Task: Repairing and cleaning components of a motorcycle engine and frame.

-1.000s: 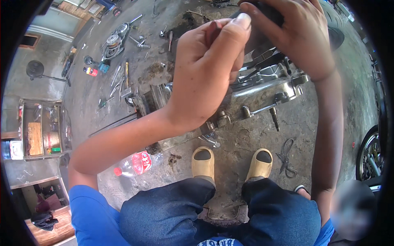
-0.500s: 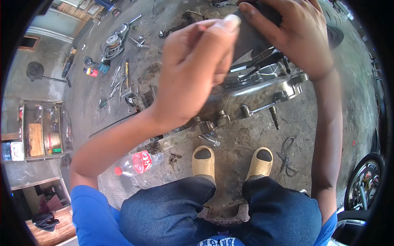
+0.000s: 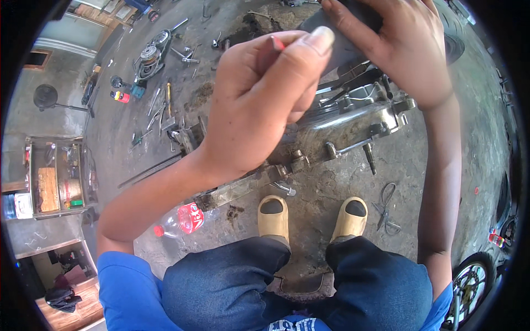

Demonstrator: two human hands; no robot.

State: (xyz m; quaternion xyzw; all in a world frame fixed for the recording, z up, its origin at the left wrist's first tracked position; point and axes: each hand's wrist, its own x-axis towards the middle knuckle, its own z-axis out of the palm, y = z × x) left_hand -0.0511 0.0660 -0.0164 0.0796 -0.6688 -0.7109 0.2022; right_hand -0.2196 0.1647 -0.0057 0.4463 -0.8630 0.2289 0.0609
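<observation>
Red object (image 3: 269,55), dark grey piece (image 3: 343,45), tan slides (image 3: 273,223), blue jeans (image 3: 218,281)

Repair workshop: engine part (image 3: 342,131) sat above stained concrete floor (image 3: 331,179); hand tools (image 3: 169,99) lay scattered; motorbike wheel (image 3: 473,287) stood right.

The person wears a bright blue shirt (image 3: 132,298) with short, loose sleeves (image 3: 126,271) and white print (image 3: 291,324) on its front. The dark blue denim trousers (image 3: 218,281) look lighter over the thighs. The tan slip-on shoes (image 3: 273,225) are rounded, their oval top openings (image 3: 271,207) showing dark grey.
</observation>
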